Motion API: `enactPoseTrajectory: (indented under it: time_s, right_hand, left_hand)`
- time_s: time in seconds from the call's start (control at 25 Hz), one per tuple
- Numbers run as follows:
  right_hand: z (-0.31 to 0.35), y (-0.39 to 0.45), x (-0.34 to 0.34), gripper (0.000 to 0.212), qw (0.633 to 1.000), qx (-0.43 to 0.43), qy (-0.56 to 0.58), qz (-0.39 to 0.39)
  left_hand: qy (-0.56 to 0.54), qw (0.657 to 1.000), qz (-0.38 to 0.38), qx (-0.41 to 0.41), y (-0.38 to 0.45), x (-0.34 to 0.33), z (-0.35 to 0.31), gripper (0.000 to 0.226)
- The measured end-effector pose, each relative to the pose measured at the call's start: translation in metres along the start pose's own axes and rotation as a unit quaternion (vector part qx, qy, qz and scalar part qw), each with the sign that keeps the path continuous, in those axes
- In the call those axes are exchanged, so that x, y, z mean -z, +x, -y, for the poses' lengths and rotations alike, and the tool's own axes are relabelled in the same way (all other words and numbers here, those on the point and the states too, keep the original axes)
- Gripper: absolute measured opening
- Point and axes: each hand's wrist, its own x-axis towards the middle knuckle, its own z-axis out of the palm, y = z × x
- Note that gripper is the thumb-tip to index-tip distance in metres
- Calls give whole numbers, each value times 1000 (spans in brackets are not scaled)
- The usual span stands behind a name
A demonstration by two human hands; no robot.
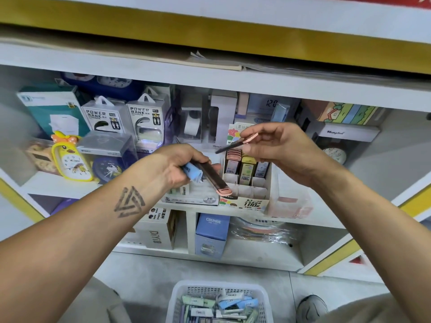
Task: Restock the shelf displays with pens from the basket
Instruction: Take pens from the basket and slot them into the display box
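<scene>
Left hand gripping pink-capped case, right hand pinching another above display box edge

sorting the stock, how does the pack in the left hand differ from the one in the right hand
The left hand holds its dark pack together with a blue pack; the right hand pinches a single slim pack. The left one points its pink end down at the display box; the right one has its pink end up by the fingers, dark end toward the left. Both are dark with a pink cap.
</scene>
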Motion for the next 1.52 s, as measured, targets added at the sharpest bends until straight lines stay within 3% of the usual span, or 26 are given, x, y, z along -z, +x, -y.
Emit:
enactPoseTrajectory:
  time_s: [0.2,0.44,0.72,0.92,1.08,1.12,1.24,1.36,1.44,1.52]
  right_hand:
    - [-4,1,-2,15,988,61,-134,-49]
    - [-22,9,-15,9,952,50,-277,-120]
    - [-29,13,-28,15,909,134,-382,-97]
    - [-41,14,-34,8,865,178,-464,-72]
    - [-42,15,-37,13,781,164,-591,-120]
    - [-41,15,-36,19,790,179,-578,-101]
    - [-30,10,-34,49,888,172,-423,56]
    - [-24,0,-35,56,908,144,-363,151]
    - [-22,-5,-36,35,928,159,-317,114]
    - [-16,-3,-29,17,953,153,-262,5]
  left_hand:
    - [-3,1000,-17,-9,0,7,0,25]
    - [-5,1000,-9,-15,-1,4,0,24]
    - [-8,1000,-1,-15,-3,4,0,20]
    - [-15,1000,-2,-25,-3,2,-2,17]
    - [-17,1000,6,-16,-4,2,-1,23]
    - [-14,1000,6,-15,-3,2,-1,25]
    - [-13,1000,5,-9,-1,1,-4,16]
    - [-29,1000,-5,5,-1,-1,-4,4]
    - [-40,999,-4,7,-1,-3,-2,5]
    - [-36,999,7,14,-1,-4,1,15]
